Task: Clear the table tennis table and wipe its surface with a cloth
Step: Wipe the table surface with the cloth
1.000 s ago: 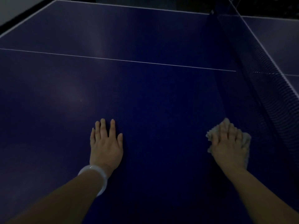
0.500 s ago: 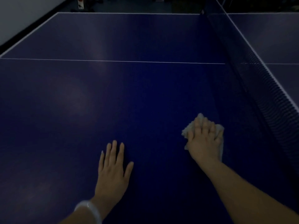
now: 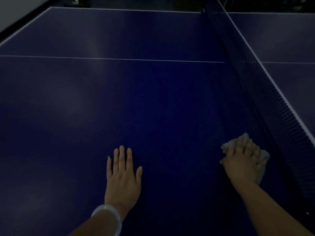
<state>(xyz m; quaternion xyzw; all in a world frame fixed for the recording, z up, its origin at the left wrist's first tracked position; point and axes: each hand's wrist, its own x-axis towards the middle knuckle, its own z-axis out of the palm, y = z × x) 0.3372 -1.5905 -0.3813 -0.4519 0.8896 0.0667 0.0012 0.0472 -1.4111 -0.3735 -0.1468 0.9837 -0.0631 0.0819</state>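
I see my left hand (image 3: 123, 178) flat on the dark blue table tennis table top (image 3: 153, 108), palm down, fingers straight and slightly spread, thumb out to the side, holding nothing. A pale translucent bangle (image 3: 109, 217) sits round the left wrist. My right hand (image 3: 242, 163) lies on top of a crumpled light beige cloth (image 3: 263, 157) and presses it onto the blue surface; the fingers lie close together over the cloth, bent a little over the bunched fabric. Whether they actually grip it or only press down I cannot tell in this dim light. Cloth edges stick out ahead of the fingertips and on both sides of the right hand.

The two hands are well apart, left hand nearer the middle of my view, right hand close to the dark mesh net with white top tape (image 3: 276, 106), which runs diagonally just to the right of the right hand. The cloth is near the net's foot; contact unclear. A thin white centre line (image 3: 110, 59) crosses the table far ahead of both hands. White edge line (image 3: 25, 26) far ahead-left of the left hand. Beyond the net, to the right of the right hand, the other half of the table shows.

No brand, label or writing is readable anywhere; the picture is dark and soft.
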